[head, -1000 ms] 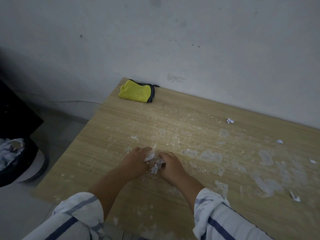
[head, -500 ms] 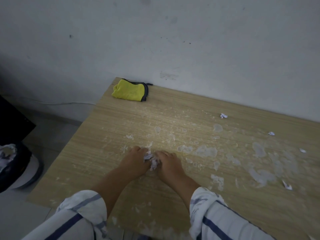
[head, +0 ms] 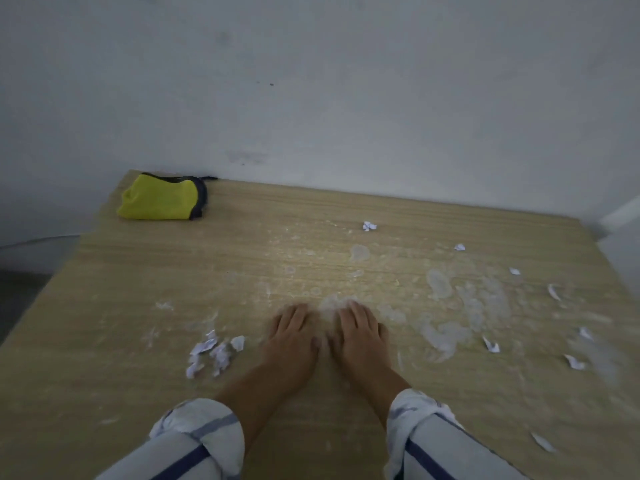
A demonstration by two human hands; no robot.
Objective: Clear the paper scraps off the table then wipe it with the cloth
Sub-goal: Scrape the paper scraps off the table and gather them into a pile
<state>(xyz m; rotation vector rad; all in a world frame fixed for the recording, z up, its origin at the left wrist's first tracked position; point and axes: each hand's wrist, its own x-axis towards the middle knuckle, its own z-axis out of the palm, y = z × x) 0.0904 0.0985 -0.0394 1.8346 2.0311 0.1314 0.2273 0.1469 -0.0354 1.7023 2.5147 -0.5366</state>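
My left hand [head: 292, 337] and my right hand [head: 359, 336] lie flat, palms down and side by side, on the middle of the wooden table [head: 138, 306]; neither holds anything. A small pile of white paper scraps [head: 211, 353] sits just left of my left hand. Several loose scraps are scattered on the right half, such as one [head: 369, 225] near the back and one [head: 491, 344] to the right of my right hand. A folded yellow cloth [head: 161, 201] with a dark edge lies at the back left corner by the wall.
Whitish smears [head: 440, 284] and residue cover the tabletop's middle and right. The grey wall [head: 311, 98] runs along the table's far edge. The floor [head: 20, 292] drops away past the left edge.
Both hands have let go of the gathered scraps, which now lie in a pile to the left. The hands have moved right and flattened. The view has shifted right; the bin is out of sight.
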